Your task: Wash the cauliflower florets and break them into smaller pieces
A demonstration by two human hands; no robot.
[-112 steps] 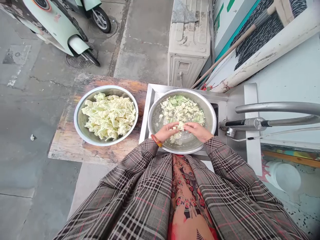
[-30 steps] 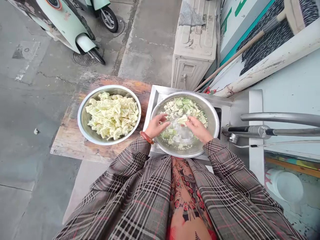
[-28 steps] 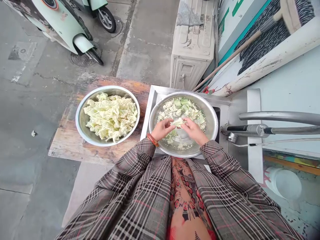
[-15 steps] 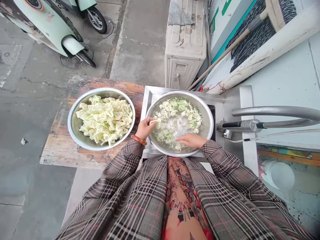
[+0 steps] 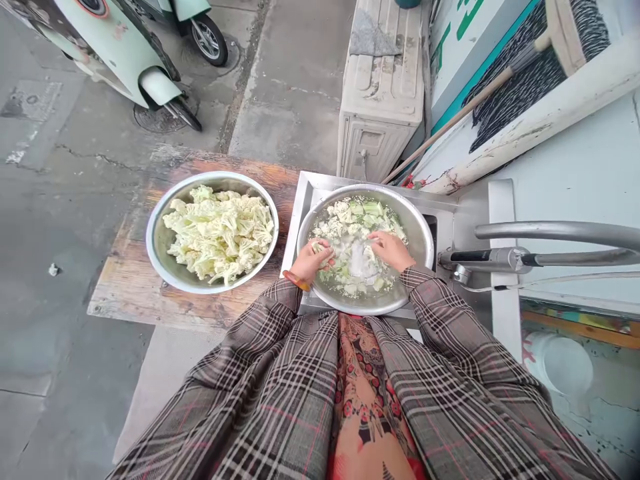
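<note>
Grey pavement (image 5: 285,87) spreads behind the work spot, with pale green scooters (image 5: 117,50) at the upper left and a pale metal box (image 5: 383,100) beyond the steel sink (image 5: 311,181). On the wooden counter (image 5: 120,283), left of the sink, sits a metal bowl (image 5: 157,263) heaped with cauliflower (image 5: 220,230). A wide basin (image 5: 425,250) of water rests on the sink beside the tap (image 5: 493,259), with loose florets (image 5: 343,212) and green pieces (image 5: 370,208) in the water. The left hand (image 5: 307,262) is at the basin's left side, its fingers closed on a small cauliflower piece (image 5: 318,247). The right hand (image 5: 393,251) reaches over the water with bent fingers; whether they grip anything I cannot tell
</note>
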